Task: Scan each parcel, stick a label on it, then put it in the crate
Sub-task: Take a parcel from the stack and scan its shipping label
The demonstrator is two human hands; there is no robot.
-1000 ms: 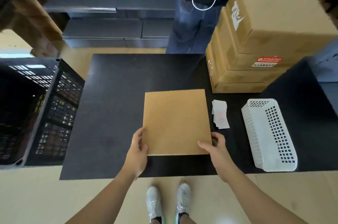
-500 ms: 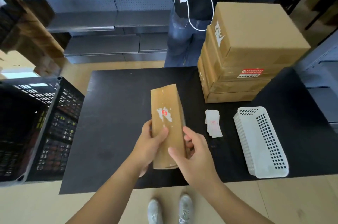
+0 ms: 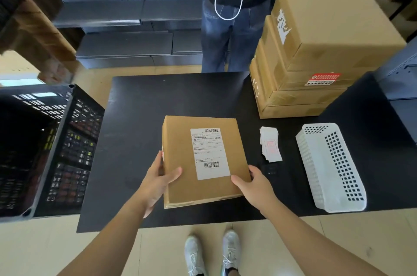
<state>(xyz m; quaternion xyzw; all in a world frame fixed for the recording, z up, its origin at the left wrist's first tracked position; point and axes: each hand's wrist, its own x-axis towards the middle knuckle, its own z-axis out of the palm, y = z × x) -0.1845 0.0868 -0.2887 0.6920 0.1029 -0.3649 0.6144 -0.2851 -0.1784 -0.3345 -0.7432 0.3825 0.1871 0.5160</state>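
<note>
A flat brown cardboard parcel (image 3: 180, 158) lies on the black table (image 3: 140, 118) with a white shipping label and barcodes facing up. My left hand (image 3: 161, 180) grips its near left edge, thumb on top. My right hand (image 3: 252, 183) grips its near right corner. A small stack of white labels (image 3: 269, 146) lies just right of the parcel. A dark handheld scanner (image 3: 270, 171) sits below the labels, close to my right hand. The black plastic crate (image 3: 45, 147) stands to the left of the table.
A stack of larger cardboard boxes (image 3: 316, 50) fills the table's far right. A white perforated basket (image 3: 329, 167) lies at the near right. A person in jeans (image 3: 225, 34) stands behind the table. Grey shelving runs along the back.
The parcel was plain side up, then stood on edge between my hands, and now lies flat with its label side up. Both hands kept hold of it.
</note>
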